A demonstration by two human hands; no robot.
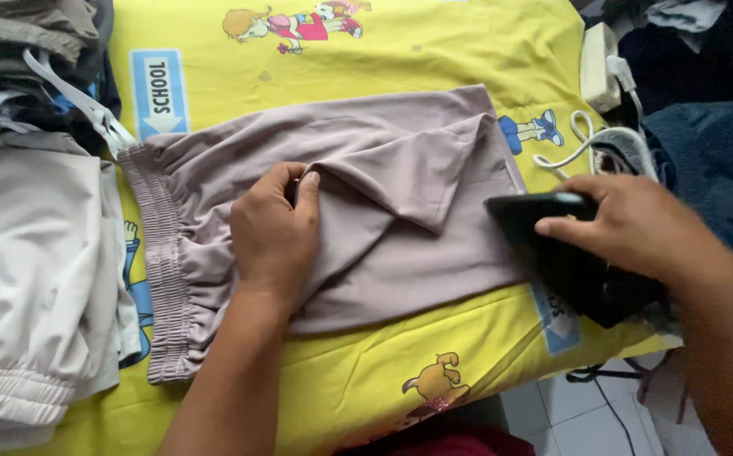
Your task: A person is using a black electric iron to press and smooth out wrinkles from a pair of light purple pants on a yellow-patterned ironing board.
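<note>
A pair of mauve-grey shorts (383, 253) with an elastic waistband lies flat on a yellow cartoon-printed cloth (366, 59). My left hand (273, 232) rests on the middle of the shorts and pinches a raised fold of the fabric between thumb and fingers. My right hand (628, 221) grips the handle of a black clothes iron (565, 253), which sits at the right edge of the shorts, its tip touching the leg hem.
Folded pale grey garments (32, 279) are stacked at the left, darker clothes (28, 51) behind them. A white power strip (599, 67) and white cord (582, 143) lie at the upper right beside dark blue fabric (713, 169). Tiled floor (586, 414) shows below right.
</note>
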